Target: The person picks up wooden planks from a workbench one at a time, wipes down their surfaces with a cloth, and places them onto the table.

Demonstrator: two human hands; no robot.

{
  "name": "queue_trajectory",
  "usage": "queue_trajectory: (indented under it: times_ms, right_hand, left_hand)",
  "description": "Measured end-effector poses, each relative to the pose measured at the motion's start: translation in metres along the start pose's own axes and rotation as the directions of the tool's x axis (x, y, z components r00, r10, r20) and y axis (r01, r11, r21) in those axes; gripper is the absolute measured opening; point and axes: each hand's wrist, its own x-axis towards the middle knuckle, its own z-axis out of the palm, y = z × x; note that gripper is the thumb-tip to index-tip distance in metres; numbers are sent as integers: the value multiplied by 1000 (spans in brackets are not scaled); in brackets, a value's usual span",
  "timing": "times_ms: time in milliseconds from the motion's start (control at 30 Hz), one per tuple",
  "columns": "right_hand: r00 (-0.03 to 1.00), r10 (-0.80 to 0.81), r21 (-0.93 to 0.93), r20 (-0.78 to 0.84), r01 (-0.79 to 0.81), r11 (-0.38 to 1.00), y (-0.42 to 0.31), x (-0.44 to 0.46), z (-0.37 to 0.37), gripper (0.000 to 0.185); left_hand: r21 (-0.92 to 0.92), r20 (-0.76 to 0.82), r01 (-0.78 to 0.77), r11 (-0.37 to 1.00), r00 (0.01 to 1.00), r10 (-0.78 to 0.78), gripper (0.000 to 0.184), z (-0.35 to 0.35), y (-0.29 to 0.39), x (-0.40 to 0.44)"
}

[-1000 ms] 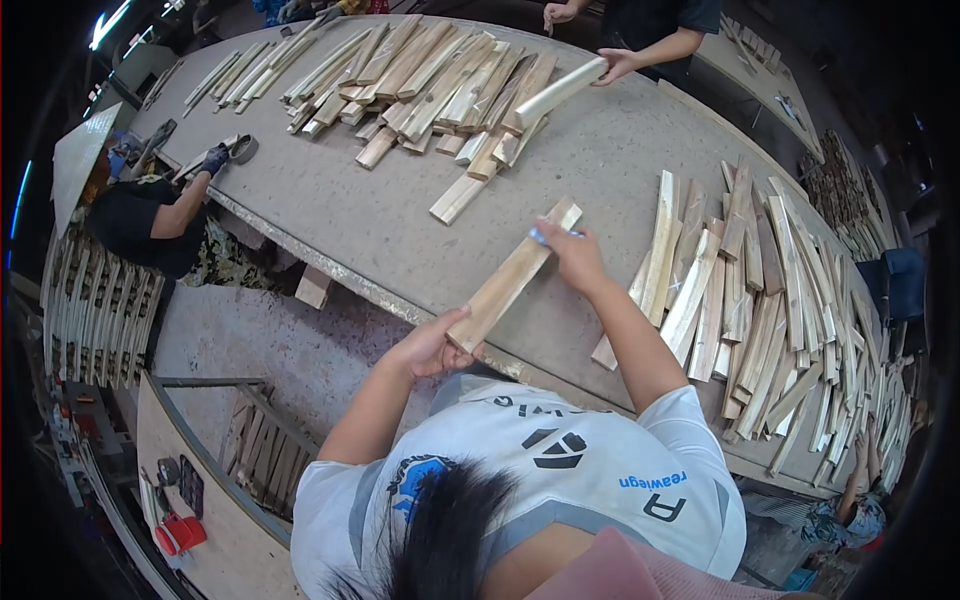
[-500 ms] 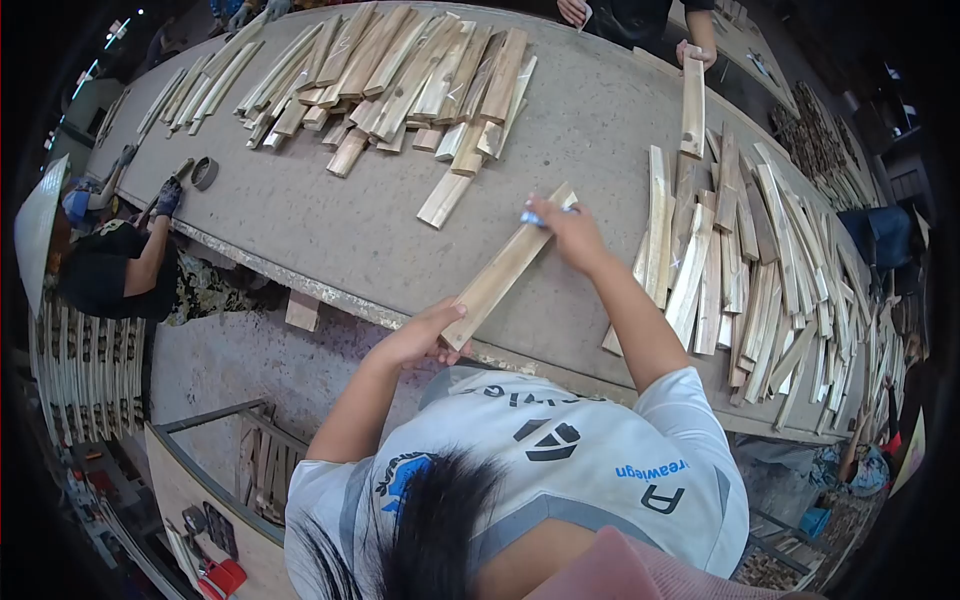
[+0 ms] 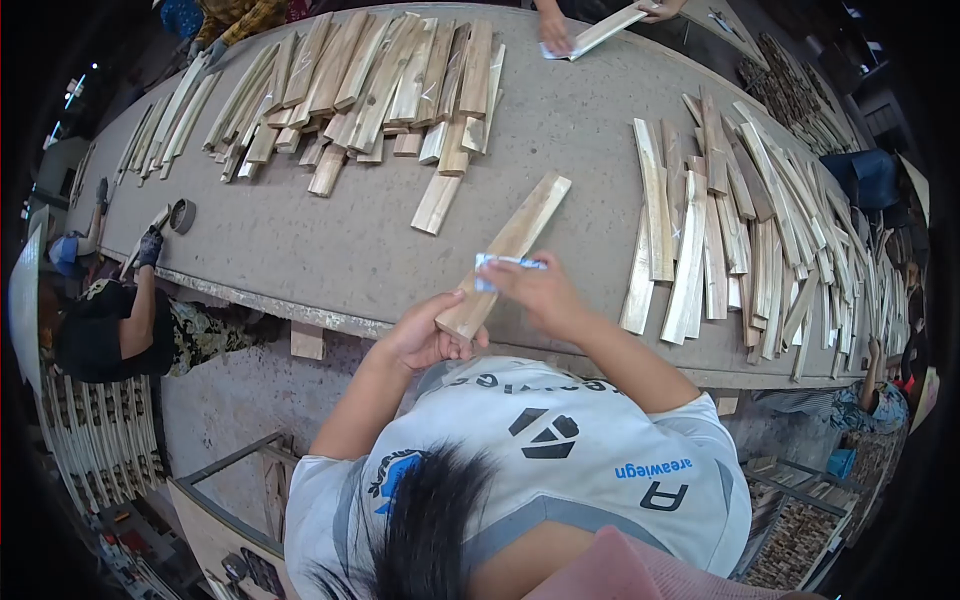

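My left hand [image 3: 425,333] is closed around the near end of a wooden slat [image 3: 528,218], thumb on top and fingers beneath. The slat slants away from me over the table, its far end pointing up and right. My right hand [image 3: 543,296] grips a folded piece of sandpaper [image 3: 488,270] with a white and blue printed back. It presses the piece against the slat's upper face, a little beyond my left hand. The sandpaper's gritty side is hidden.
A pile of wooden slats [image 3: 385,85] lies on the grey table [image 3: 330,235] ahead to the left; another pile [image 3: 740,220] covers the right side. Across the table, a co-worker's hand [image 3: 555,35] works on a slat. At left, a gloved hand [image 3: 150,247] is near a round container [image 3: 182,216].
My right hand has drawn the sandpaper from the slat's far end back toward my left hand. The co-worker opposite has moved their slat from the right pile to the table's far edge.
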Motion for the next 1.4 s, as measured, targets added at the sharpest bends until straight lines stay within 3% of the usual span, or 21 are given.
queue_trajectory:
  times_ms: [67,100,133,200,300,367,433,533,667,733,767,833,867,933,967,1033,1133,1267,1300,1367,1400]
  right_hand:
    - [999,-15,36,-42,17,999,6,-10,9,66]
    - [980,199,-40,0,-199,979,36,-6,14,63]
    - [977,213,-47,-8,-213,976,35,-10,17,63]
    - [921,309,-29,-236,-325,945,35,-1,22,60]
    - [969,129,28,-211,-126,992,-18,-3,27,59]
    - [986,65,83,-154,-52,995,-12,-4,32,59]
    - [903,330,87,-275,-319,944,27,11,26,60]
    - [965,118,-30,-234,-128,991,-22,2,28,60]
    - [978,169,-45,-118,-176,983,22,7,32,61]
    - [891,353,31,-285,-359,933,39,18,19,66]
    - [890,346,26,-297,-355,935,30,17,21,66]
    - [986,61,73,-153,-50,996,-16,18,18,65]
    - [986,65,78,-157,-53,996,4,23,26,65]
    - [827,562,334,-26,-523,784,56,24,50,65]
    - [823,568,337,-19,-529,779,49,21,49,65]
    - [936,218,-15,-277,-230,973,27,32,35,66]
    - [985,8,79,-171,5,997,-22,28,33,65]
    - [914,306,-55,-266,-331,942,20,24,32,61]
    - [911,305,-55,-277,-332,942,11,25,31,61]
    - [984,30,-18,-178,-34,999,-21,20,30,61]
    - [983,37,-15,-181,-40,999,-12,20,28,61]
  left_hand:
    - [-86,1,21,996,1000,-21,45,0,0,3]
    - [-181,-2,35,983,999,-36,44,0,-3,4]
    - [-173,8,48,984,999,-47,44,0,-5,4]
    - [-484,56,51,873,998,-27,50,-1,-5,5]
    - [-688,114,85,721,993,-8,48,-14,-8,4]
    - [-725,141,100,681,990,6,47,-17,-14,5]
    - [-758,171,108,643,985,36,48,-11,-18,4]
    - [-789,201,111,604,976,83,49,-5,-12,3]
    - [-832,215,145,535,974,71,48,-6,-11,5]
    - [-829,244,158,536,965,94,50,1,-8,6]
    - [-853,258,166,495,958,123,49,3,-5,5]
    - [-872,268,172,459,951,154,49,3,1,8]
    - [-883,286,189,430,943,171,49,-1,-1,9]
    - [-897,293,208,390,940,174,49,-7,-8,6]
    - [-910,289,211,358,940,180,49,-9,-9,6]
    - [-926,274,208,316,944,181,50,-9,-5,5]
    - [-934,249,187,306,952,177,52,-17,-2,6]
    - [-928,261,202,313,952,159,53,-15,-4,6]
    - [-926,271,209,314,948,166,54,-17,-4,6]
    - [-925,275,213,315,947,166,55,-17,-1,6]
    - [-920,275,213,328,949,155,55,-16,-1,5]
